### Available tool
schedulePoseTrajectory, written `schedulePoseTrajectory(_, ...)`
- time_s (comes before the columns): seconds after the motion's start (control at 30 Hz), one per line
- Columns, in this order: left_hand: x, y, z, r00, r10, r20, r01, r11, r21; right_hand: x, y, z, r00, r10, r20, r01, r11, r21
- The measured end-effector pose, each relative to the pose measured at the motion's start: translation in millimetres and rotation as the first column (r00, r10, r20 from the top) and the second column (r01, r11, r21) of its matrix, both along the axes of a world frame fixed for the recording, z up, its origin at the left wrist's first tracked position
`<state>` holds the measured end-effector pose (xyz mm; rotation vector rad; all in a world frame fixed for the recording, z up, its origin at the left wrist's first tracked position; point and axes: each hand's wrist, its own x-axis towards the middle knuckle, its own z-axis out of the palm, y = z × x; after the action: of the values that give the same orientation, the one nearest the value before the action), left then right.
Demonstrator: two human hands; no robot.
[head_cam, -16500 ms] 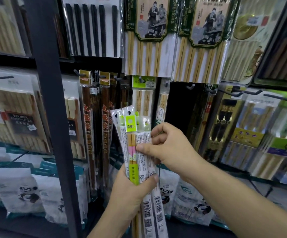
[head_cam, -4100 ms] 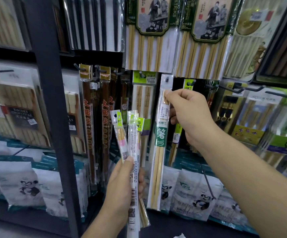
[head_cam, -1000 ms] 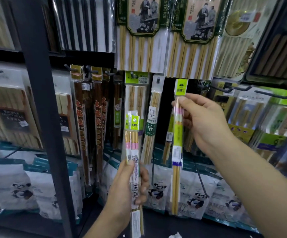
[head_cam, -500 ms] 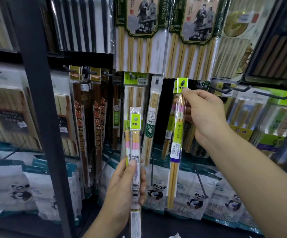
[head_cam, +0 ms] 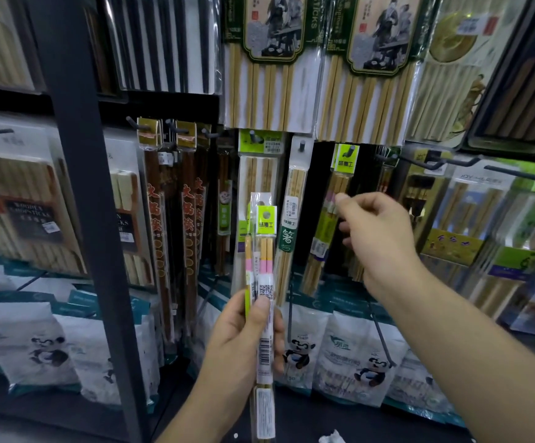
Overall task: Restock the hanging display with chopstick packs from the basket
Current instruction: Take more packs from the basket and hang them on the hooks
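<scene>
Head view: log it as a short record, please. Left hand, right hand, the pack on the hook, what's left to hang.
left hand: grips held packs, upright
right hand: fingers curled, fingertip at hung pack; grip unclear
hung pack: green header on hook, body hanging down
left to hang: the held packs

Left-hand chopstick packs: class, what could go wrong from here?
1. The left hand grips the chopstick packs low down, so their tall tops could fan apart or slip.
2. The right hand is close beside the green-header pack on its peg; a brush could knock it off.
</scene>
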<state>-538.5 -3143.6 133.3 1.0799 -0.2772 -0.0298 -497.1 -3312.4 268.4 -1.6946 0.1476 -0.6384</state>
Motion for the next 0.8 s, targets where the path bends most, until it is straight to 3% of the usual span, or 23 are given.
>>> schedulePoseTrajectory(0.2,-4,-6,0,1.0,-0.022,0.008,0.021,0.999,0.039,-17,29,-30,0.907,0.377,-0.188,-0.409,0.896,-0.172)
schedulePoseTrajectory(0.33,-5,-7,-1,0.997,0.001,-0.072,0.0,1.0,0.01,-16,29,-30,0.929,0.344,-0.133,-0.365,0.908,-0.203)
schedulePoseTrajectory(0.47,-1,-5,-3,0.975,0.076,-0.209,-0.078,0.997,-0.004,-14,17,-8,0.959,0.282,-0.01,-0.282,0.957,-0.069)
schedulePoseTrajectory(0.6,2,-3,-3,0.977,0.089,-0.193,-0.092,0.996,-0.007,-7,3,19,0.979,0.182,0.096,-0.184,0.983,0.007)
schedulePoseTrajectory(0.8,2,-4,-2,0.979,0.063,-0.193,-0.07,0.997,-0.03,1,-1,33,0.985,0.119,0.129,-0.12,0.993,0.004)
